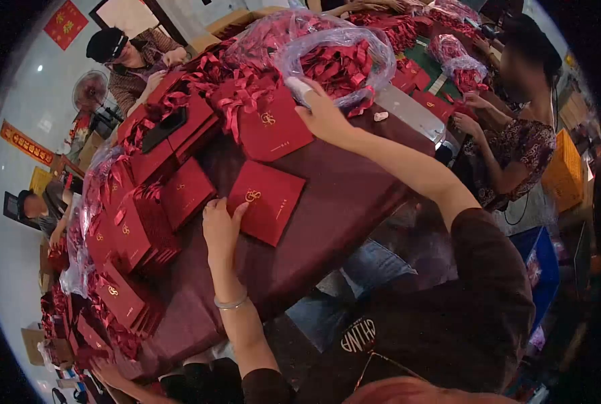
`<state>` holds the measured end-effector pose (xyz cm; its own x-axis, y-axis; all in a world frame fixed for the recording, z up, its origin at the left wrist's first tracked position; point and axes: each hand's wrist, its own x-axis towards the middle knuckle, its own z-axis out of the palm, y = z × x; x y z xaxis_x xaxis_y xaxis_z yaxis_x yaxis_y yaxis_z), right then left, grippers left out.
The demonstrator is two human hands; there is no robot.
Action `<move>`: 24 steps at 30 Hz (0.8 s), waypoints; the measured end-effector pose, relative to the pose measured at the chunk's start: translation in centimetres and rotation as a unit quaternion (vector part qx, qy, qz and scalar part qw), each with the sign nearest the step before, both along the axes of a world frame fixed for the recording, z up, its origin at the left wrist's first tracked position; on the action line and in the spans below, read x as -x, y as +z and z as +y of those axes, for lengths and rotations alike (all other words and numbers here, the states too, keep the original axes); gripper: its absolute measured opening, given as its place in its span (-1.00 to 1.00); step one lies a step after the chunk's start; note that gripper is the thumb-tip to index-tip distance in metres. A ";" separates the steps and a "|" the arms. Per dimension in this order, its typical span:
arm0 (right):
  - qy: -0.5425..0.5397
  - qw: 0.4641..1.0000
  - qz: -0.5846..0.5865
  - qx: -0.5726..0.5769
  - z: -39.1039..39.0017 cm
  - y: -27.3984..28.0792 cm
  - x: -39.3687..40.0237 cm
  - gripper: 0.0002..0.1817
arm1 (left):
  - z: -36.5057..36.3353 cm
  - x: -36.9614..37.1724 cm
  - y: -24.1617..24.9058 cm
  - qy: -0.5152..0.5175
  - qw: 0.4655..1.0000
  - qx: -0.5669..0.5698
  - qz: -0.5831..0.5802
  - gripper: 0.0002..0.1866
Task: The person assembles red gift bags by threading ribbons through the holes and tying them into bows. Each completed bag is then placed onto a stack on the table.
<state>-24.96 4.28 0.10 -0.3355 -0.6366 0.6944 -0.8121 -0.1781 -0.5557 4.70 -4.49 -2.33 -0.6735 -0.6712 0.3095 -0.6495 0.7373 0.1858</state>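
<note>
Cluttered maroon table (327, 202): left hand (221, 225) flat, fingers spread on red card (267, 200); right hand (319, 111) outstretched, gripping plastic bag (334, 64).

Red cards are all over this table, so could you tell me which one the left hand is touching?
The left hand rests on the red card lying alone and flat on the cloth, without a ribbon bow.

The red folder (265, 200) under the left hand (221, 225) looks like matt card with a shiny gold-foil emblem, lying on a smooth, dull maroon tablecloth (341, 195). Beyond the folder, the right hand (321, 111) touches a clear, glossy plastic bag (337, 60) of satin-sheened red ribbons. A polished metal bangle (231, 304) circles the left wrist.
</note>
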 end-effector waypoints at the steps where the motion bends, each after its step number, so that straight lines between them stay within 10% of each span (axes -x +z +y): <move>1: -0.031 0.999 0.018 0.022 1.2 0.3 1.0 -0.55 | 0.1 0.0 0.0 0.000 1.000 -0.003 0.002 -0.41; 9: -0.120 0.965 0.218 -0.083 2.0 1.4 12.3 -0.81 | 3.2 1.5 2.0 0.055 0.998 0.028 0.001 -0.48; 15: -0.150 0.893 0.318 -0.281 -1.0 0.3 11.3 -0.83 | 3.2 1.6 3.4 0.024 0.968 -0.230 0.093 -0.51; 24: -0.091 0.935 0.339 -0.061 -1.2 -0.1 11.5 -0.78 | 2.5 1.5 1.7 -0.004 0.962 -0.259 0.086 -0.53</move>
<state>-36.42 3.08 -0.02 0.0438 -0.6995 0.7132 -0.9956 0.0288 0.0895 3.15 -1.99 -0.65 -0.6478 -0.7606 0.0425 -0.5708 0.5216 0.6341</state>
